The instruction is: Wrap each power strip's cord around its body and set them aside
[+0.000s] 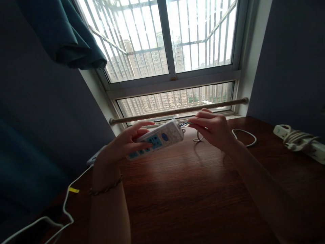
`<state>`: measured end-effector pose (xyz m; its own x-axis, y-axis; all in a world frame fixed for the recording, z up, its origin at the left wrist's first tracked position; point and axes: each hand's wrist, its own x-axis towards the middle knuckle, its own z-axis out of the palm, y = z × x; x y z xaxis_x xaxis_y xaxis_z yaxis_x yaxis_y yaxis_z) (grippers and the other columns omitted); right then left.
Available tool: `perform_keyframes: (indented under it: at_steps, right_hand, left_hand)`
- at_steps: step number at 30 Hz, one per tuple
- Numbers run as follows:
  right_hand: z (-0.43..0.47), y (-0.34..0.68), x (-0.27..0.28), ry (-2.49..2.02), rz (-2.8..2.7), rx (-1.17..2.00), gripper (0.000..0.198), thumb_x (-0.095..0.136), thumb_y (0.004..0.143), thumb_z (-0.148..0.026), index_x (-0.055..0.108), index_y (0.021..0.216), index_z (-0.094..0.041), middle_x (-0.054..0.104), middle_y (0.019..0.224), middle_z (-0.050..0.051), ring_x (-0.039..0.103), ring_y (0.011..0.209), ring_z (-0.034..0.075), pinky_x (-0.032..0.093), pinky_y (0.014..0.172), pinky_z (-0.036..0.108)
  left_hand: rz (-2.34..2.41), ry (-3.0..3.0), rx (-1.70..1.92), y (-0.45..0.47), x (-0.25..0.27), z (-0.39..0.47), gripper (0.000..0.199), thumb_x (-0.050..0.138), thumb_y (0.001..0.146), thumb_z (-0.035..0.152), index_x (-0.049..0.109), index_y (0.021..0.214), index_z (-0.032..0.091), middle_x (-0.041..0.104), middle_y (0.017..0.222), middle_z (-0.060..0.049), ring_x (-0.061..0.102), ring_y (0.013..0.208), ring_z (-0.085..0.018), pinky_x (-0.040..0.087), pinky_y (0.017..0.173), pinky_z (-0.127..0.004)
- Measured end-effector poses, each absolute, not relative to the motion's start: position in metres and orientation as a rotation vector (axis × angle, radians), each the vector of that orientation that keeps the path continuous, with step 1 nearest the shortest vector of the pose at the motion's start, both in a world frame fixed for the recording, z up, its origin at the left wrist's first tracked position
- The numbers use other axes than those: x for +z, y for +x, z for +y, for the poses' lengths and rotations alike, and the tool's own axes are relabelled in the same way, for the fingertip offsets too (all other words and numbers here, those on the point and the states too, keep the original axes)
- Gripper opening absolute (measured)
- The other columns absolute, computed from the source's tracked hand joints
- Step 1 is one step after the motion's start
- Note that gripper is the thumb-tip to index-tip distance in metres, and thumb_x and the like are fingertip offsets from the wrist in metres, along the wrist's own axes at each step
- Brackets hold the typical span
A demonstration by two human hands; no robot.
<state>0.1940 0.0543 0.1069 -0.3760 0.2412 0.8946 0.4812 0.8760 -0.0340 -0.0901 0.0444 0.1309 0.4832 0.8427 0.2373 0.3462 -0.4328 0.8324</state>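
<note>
A white power strip [171, 133] with blue socket faces is held tilted above the brown wooden table, its right end higher than its left. My left hand [129, 139] is closed around its left part, the thumb lying over the sockets. From the strip's right end comes a short length of cord [185, 124], dark and twisted-looking. My right hand [212, 127] pinches this cord between thumb and fingers, just right of the strip. A white cable [198, 137] loops below and behind my right hand; whether it joins the pinched cord is hidden by the fingers.
On the table [182, 196], at the right, lies another white power strip [313, 145] with its cord wound round it. A white cable [67, 200] with a yellow tag [73, 190] runs along the left edge. Behind are a horizontal rail [177, 111], a barred window and a blue curtain [73, 44].
</note>
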Motion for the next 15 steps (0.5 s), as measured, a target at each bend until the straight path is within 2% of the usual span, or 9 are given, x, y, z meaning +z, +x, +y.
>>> perform_keyframes:
  at_steps: [4,6,8,11,12,15]
  right_hand:
    - [0.055,0.197,0.104,-0.558,-1.900,-0.492,0.019,0.049,0.089,-0.019,0.066,0.095,-0.024,0.063,0.078,0.003,0.049,0.076,0.017,0.044,0.072,0.031]
    - [0.057,0.199,0.103,-0.545,-1.870,-0.515,0.018,0.050,0.089,-0.019,0.066,0.097,-0.024,0.063,0.079,0.003,0.050,0.077,0.017,0.045,0.072,0.031]
    - [0.058,0.200,0.103,-0.511,-1.868,-0.457,0.017,0.051,0.088,-0.020,0.066,0.097,-0.024,0.064,0.079,0.003,0.052,0.077,0.017,0.045,0.071,0.031]
    - [0.059,0.201,0.105,-0.453,-1.938,-0.263,0.015,0.056,0.086,-0.024,0.066,0.097,-0.024,0.064,0.083,0.003,0.054,0.079,0.016,0.045,0.075,0.032]
    - [0.058,0.202,0.106,-0.439,-1.993,-0.181,0.020,0.061,0.082,-0.028,0.065,0.101,-0.024,0.063,0.088,0.004,0.055,0.083,0.016,0.045,0.077,0.033]
    - [0.055,0.201,0.108,-0.428,-2.171,0.038,0.061,0.076,0.065,-0.041,0.056,0.120,-0.023,0.058,0.106,0.007,0.055,0.097,0.020,0.045,0.085,0.034]
  left_hand:
    - [0.932,1.898,0.740,-0.086,0.130,0.042,0.035,0.066,0.076,0.027,0.058,0.110,0.022,0.069,0.089,-0.004,0.062,0.069,-0.013,0.047,0.055,-0.019]
    - [0.962,1.835,0.716,-0.086,0.127,0.042,0.029,0.065,0.076,0.031,0.063,0.104,0.022,0.069,0.082,-0.003,0.059,0.060,-0.011,0.044,0.049,-0.018]
    - [0.998,1.795,0.772,-0.086,0.122,0.044,0.029,0.067,0.074,0.033,0.066,0.101,0.022,0.069,0.081,-0.004,0.060,0.061,-0.013,0.045,0.050,-0.019]
    - [1.032,1.751,0.910,-0.086,0.114,0.046,0.035,0.070,0.069,0.032,0.068,0.101,0.021,0.070,0.093,-0.006,0.063,0.071,-0.016,0.049,0.056,-0.021]
    - [1.036,1.741,0.911,-0.085,0.112,0.047,0.037,0.071,0.068,0.032,0.068,0.103,0.021,0.070,0.095,-0.006,0.063,0.073,-0.017,0.049,0.057,-0.021]
    - [1.024,1.725,0.838,-0.084,0.109,0.050,0.041,0.070,0.068,0.035,0.067,0.107,0.021,0.070,0.095,-0.006,0.062,0.071,-0.016,0.049,0.057,-0.021]
